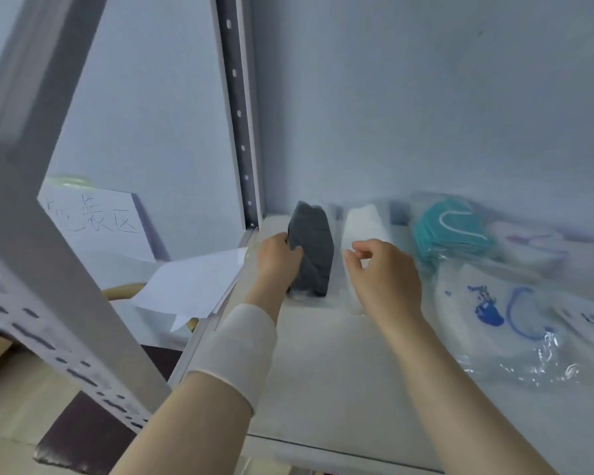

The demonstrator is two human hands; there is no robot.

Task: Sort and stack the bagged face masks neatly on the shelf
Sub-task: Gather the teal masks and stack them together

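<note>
A bag of dark grey masks (pixel 312 248) stands on edge at the back left of the white shelf (pixel 326 378). My left hand (pixel 275 260) grips its left side. Just to the right stands a clear bag of white masks (pixel 363 224). My right hand (pixel 384 275) hovers in front of it with thumb and forefinger curled close together; whether they pinch the clear plastic is unclear. Further right lie a bag of teal masks (pixel 451 231) and a large clear bag of white masks with blue print (pixel 494 320).
A perforated grey upright (pixel 239 111) stands at the shelf's back left corner, another slanted post (pixel 48 286) near left. White paper sheets (pixel 192 286) and a handwritten sign (pixel 100 221) lie left of the shelf. More bagged masks (pixel 532 245) rest at far right.
</note>
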